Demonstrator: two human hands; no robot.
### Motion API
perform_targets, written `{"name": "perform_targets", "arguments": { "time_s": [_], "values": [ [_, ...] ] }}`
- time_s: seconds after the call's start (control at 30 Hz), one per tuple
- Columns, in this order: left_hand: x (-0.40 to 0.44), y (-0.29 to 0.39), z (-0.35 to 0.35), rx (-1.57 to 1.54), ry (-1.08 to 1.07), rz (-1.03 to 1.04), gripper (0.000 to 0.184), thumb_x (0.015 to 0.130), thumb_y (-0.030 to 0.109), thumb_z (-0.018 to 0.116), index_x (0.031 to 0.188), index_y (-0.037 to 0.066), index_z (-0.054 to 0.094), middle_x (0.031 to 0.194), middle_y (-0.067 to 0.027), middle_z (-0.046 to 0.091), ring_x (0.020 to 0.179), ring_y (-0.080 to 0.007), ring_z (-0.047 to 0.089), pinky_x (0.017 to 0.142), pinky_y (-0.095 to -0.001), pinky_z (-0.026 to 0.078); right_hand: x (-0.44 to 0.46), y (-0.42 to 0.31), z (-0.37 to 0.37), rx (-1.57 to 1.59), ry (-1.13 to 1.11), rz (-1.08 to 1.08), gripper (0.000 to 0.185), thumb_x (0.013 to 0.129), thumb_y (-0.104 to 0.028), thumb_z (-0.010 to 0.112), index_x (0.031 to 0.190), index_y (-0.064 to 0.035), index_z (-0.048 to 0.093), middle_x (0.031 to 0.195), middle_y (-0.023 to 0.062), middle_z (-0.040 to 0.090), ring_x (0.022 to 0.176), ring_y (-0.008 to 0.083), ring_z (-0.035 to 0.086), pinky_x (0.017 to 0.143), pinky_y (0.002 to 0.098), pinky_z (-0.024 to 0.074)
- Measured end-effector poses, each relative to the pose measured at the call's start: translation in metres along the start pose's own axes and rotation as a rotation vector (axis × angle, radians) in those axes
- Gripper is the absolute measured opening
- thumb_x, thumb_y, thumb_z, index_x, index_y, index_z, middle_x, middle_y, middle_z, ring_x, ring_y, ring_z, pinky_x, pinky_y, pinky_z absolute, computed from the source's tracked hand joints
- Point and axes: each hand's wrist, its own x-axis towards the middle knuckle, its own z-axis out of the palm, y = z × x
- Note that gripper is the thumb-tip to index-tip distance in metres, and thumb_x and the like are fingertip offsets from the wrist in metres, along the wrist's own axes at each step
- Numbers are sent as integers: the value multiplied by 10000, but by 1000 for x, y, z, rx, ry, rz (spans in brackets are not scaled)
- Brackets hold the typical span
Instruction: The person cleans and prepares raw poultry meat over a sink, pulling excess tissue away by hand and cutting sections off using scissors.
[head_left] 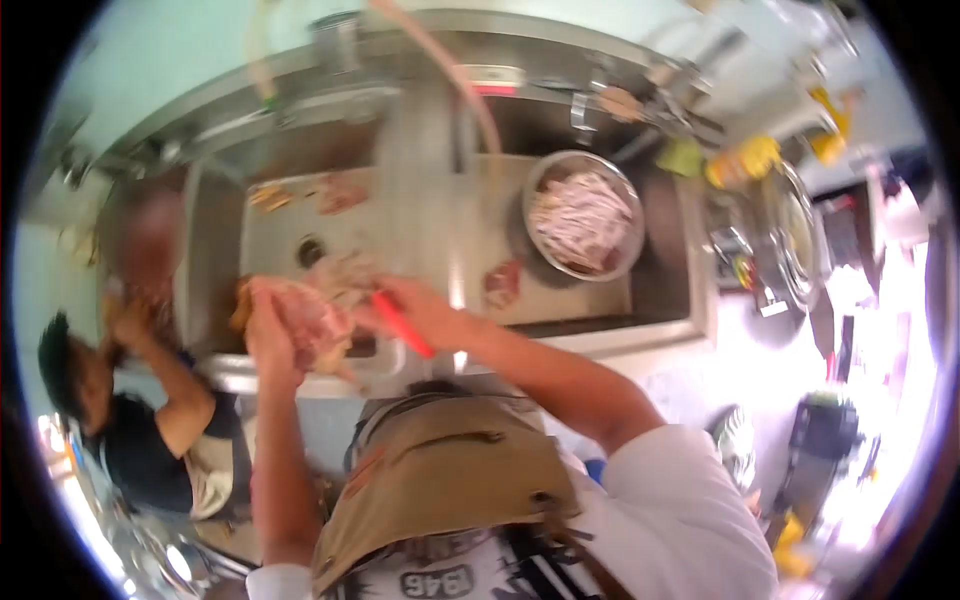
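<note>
My left hand [268, 335] is closed around a large piece of raw, pinkish chicken [312, 322] with yellowish skin, held over the front of the left sink basin [275, 235]. My right hand [420, 312] is beside it, gripping a red-handled knife [405, 325]. The red handle sticks out toward my body; the blade is blurred and cannot be made out. Scraps of yellowish skin [270, 197] and pink meat [342, 195] lie in the same basin, behind the drain [312, 248].
In the right basin stands a metal bowl [535, 240] heaped with pale pink strips [582, 220], near a loose meat piece [502, 283]. A pink hose [440, 55] hangs over the divider. At left a co-worker [150, 420] handles something reddish. Utensils [670, 95] and yellow packaging [742, 162] sit at right.
</note>
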Motion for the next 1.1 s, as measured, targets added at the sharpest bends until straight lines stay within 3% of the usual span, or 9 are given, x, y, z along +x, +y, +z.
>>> {"name": "perform_targets", "arguments": {
  "time_s": [0.13, 0.33, 0.4, 0.53, 0.63, 0.73, 0.83, 0.93, 1.1],
  "values": [
    [-8, -18, 86, 61, -70, 56, 542, 1020, 581, 350, 890, 119, 602, 679, -63, 632, 564, -171, 626, 461, -283, 492, -52, -2, -14, 879, 130, -7, 545, 908, -202, 727, 1325, 32, 467, 1009, 78, 649, 882, 151, 621, 779, 300, 532],
    [-36, -37, 206, 220, -217, -20, 458, 999, 503, 482, 908, 77, 622, 809, -21, 656, 644, -138, 643, 508, -277, 493, -123, 43, -113, 656, 336, 191, 542, 814, -188, 759, 1266, -19, 513, 944, 59, 645, 836, 144, 601, 764, 306, 519],
    [-26, -44, 211, 493, -197, 164, 399, 987, 449, 523, 906, 73, 632, 850, -14, 665, 673, -141, 649, 560, -279, 509, -137, 91, -142, 215, 565, -114, 506, 777, -197, 770, 1200, -29, 551, 948, 56, 652, 824, 149, 601, 752, 316, 519],
    [31, -60, 105, 889, -33, 503, 297, 946, 351, 573, 899, 69, 652, 854, -5, 655, 658, -139, 630, 627, -272, 506, -134, 164, -177, -390, 635, 36, 418, 856, -214, 677, 1197, 6, 576, 907, 249, 654, 868, 441, 627, 754, 461, 495],
    [19, -32, 61, 668, 121, 163, 237, 925, 249, 586, 784, 61, 617, 677, 6, 581, 607, -122, 590, 521, -286, 462, -113, 198, -167, -493, 390, 342, 365, 882, -274, 617, 1129, -6, 595, 985, 286, 654, 984, 471, 605, 803, 504, 493],
    [34, -49, 6, 540, 276, -57, 285, 927, 241, 574, 701, 68, 580, 610, 19, 526, 588, -97, 563, 493, -295, 444, -100, 264, -141, -353, 322, 387, 348, 832, -221, 654, 1096, -2, 598, 988, 286, 639, 967, 469, 610, 806, 493, 487],
    [77, -102, -69, 804, -16, 214, 300, 914, 258, 571, 699, 49, 590, 635, -33, 587, 605, -175, 600, 545, -358, 477, -104, 333, -119, -451, 193, 480, 401, 811, -276, 701, 1083, 1, 603, 962, 285, 647, 957, 450, 630, 806, 487, 493],
    [135, -154, -110, 1664, -146, 537, 268, 887, 250, 574, 750, 25, 624, 686, -105, 652, 641, -291, 640, 600, -443, 507, -110, 298, -122, -434, -1, 517, 408, 852, -354, 674, 1038, 3, 613, 941, 300, 646, 954, 456, 631, 805, 501, 493],
    [191, -175, -86, 1608, -50, 261, 397, 844, 292, 619, 1104, -8, 630, 1039, -221, 674, 977, -384, 646, 874, -479, 509, -136, 231, -139, -335, 272, 707, 299, 834, -217, 725, 1008, 8, 633, 757, 100, 636, 682, 255, 602, 629, 367, 497]
  ]
}}
